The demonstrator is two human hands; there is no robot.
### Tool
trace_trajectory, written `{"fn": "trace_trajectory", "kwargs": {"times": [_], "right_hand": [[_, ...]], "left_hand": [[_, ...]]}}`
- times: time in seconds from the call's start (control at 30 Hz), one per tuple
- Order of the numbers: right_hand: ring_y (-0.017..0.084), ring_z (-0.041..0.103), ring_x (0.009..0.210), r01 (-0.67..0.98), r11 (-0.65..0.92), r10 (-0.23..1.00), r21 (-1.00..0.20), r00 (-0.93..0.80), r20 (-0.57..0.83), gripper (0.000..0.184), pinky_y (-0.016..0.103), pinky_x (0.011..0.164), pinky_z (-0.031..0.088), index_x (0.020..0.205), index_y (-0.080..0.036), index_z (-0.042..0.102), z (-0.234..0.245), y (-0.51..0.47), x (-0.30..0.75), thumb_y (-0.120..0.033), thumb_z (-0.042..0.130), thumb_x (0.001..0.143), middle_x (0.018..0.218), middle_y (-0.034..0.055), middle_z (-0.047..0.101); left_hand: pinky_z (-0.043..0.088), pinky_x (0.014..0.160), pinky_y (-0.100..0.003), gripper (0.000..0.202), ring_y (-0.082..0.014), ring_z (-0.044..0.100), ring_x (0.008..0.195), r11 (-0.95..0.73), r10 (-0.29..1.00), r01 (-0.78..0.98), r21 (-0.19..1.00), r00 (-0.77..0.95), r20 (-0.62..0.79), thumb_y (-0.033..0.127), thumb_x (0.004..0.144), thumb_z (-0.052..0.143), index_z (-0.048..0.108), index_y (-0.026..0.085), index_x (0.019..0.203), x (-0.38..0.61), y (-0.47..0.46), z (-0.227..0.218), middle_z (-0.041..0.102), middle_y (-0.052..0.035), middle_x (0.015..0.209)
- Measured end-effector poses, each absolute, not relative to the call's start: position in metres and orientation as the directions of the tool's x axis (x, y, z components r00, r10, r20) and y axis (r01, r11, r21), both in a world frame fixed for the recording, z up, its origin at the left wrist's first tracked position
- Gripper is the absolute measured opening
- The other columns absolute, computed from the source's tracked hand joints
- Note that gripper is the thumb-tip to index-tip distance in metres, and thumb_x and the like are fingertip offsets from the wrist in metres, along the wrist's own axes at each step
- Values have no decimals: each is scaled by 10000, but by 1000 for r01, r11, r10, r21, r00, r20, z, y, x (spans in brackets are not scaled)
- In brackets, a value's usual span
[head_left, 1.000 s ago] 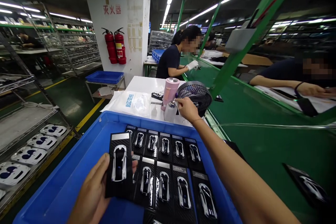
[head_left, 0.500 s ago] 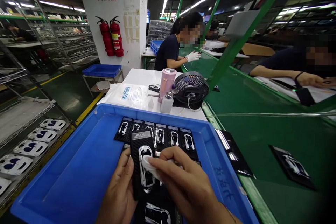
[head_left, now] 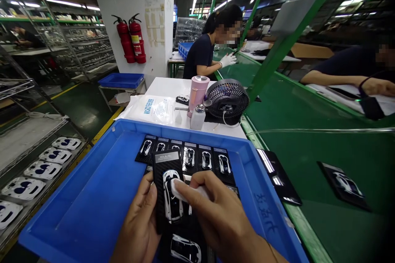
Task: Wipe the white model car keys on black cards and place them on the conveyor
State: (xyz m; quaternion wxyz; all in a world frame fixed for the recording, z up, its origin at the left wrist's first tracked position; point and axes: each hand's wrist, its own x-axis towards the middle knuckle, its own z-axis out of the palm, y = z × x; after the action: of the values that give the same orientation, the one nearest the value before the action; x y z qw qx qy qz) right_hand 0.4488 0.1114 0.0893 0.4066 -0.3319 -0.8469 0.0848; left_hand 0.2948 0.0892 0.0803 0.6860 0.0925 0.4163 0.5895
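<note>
Moved since a second ago: the right hand [head_left: 222, 207], brought from the small bottle [head_left: 196, 121] beside the black fan [head_left: 227, 100] to the held car; the left hand [head_left: 139, 215] and its piece, shifted rightward in view. Clock face centred on that car, six nearest the wearer.

Left hand: at eight; thumb and fingers grasping the black base [head_left: 159, 199] by its side, tipped up over the tray.
White model car [head_left: 169, 203]: at centre, mounted on that base.
Right hand: at four; fingers pinching a white cloth wad [head_left: 175, 191] against the car's top.
Step in hand, by judgement: wiping. Best done with light, even strokes along the car's length, bare fingertips off the gloss, base braced by its edges; the slim side parts look easy to snag.
Second mounted car [head_left: 185, 248]: between five and six, lying crosswise.
Row of mounted cars [head_left: 189, 158]: twelve to one, inside the blue tray [head_left: 101, 197].
Glossy black panel [head_left: 280, 176]: at three; another mounted car [head_left: 342, 185] beyond, on the green belt [head_left: 293, 139].
White shells [head_left: 43, 169]: at nine, racked.
Printed packet [head_left: 160, 111]: at eleven, on the white table [head_left: 168, 86].
Bottle, pink tumbler [head_left: 197, 92], fan: twelve to one.
Co-worker [head_left: 197, 59], gloved: past twelve.
Red extinguishers [head_left: 125, 43]: at eleven.
</note>
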Motion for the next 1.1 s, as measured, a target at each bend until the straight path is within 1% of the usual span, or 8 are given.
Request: {"fn": "trace_trajectory", "kwargs": {"times": [0.13, 0.2, 0.47, 0.63, 0.7, 0.8, 0.97, 1.1], "right_hand": [[125, 468, 707, 435, 712, 701, -551, -391, 596, 401, 240, 580, 413, 1198, -185, 546, 89, 114, 455, -9, 424, 860, 903, 71, 453], [133, 476, 740, 416, 703, 711, -577, -394, 582, 408, 248, 606, 415, 1216, -184, 530, 90, 114, 452, -10, 422, 864, 920, 74, 456], [139, 450, 666, 440, 799, 601, -410, -601, 526, 372, 250, 561, 400, 1149, -215, 573, 92, 108, 450, -67, 413, 847, 847, 56, 477], [117, 487, 740, 340, 731, 680, -592, -425, 597, 385, 214, 593, 418, 1156, -186, 579, 95, 114, 463, -1, 411, 863, 908, 64, 461], [116, 490, 746, 325, 714, 699, -620, -372, 611, 383, 219, 599, 418, 1169, -176, 573, 96, 118, 462, 5, 436, 860, 908, 63, 459], [127, 487, 762, 344, 721, 692, -602, -410, 595, 395, 241, 613, 415, 1188, -182, 561, 96, 120, 454, -3, 435, 859, 934, 69, 461], [146, 461, 749, 461, 757, 654, -463, -524, 547, 388, 272, 612, 394, 1145, -204, 589, 93, 122, 453, -27, 398, 856, 914, 69, 459], [141, 460, 756, 422, 733, 680, -533, -483, 552, 391, 269, 625, 399, 1163, -195, 572, 93, 123, 467, -18, 397, 862, 919, 68, 449]], "left_hand": [[403, 961, -390, 533, -223, 569, 1067, 352, 861, -739, 575, 15, -508, 327, 810, 546, 373, 286, 1312, 291, 92, 84, 635, -62, 1130], [407, 953, -387, 535, -226, 569, 1065, 365, 862, -737, 568, 38, -505, 329, 807, 549, 377, 283, 1311, 291, 93, 84, 633, -63, 1130], [401, 959, -372, 490, -227, 521, 1124, 356, 838, -719, 597, -38, -545, 295, 815, 539, 414, 252, 1287, 290, 95, 87, 580, -68, 1210], [413, 949, -377, 518, -231, 534, 1107, 355, 865, -702, 618, -4, -501, 307, 810, 548, 391, 278, 1302, 286, 94, 86, 595, -58, 1188], [413, 952, -371, 543, -231, 532, 1112, 362, 876, -689, 628, 21, -482, 303, 806, 555, 374, 287, 1317, 286, 92, 84, 590, -54, 1199], [411, 957, -349, 596, -227, 533, 1116, 389, 868, -671, 631, 38, -494, 311, 787, 582, 348, 304, 1335, 288, 86, 80, 595, -48, 1199], [422, 944, -305, 608, -211, 557, 1089, 444, 836, -674, 591, 75, -543, 290, 775, 600, 361, 268, 1333, 289, 81, 80, 632, -54, 1148], [452, 898, -324, 570, -211, 610, 1002, 499, 813, -642, 583, 114, -570, 261, 799, 569, 359, 250, 1330, 286, 81, 90, 672, -67, 1055]]}}
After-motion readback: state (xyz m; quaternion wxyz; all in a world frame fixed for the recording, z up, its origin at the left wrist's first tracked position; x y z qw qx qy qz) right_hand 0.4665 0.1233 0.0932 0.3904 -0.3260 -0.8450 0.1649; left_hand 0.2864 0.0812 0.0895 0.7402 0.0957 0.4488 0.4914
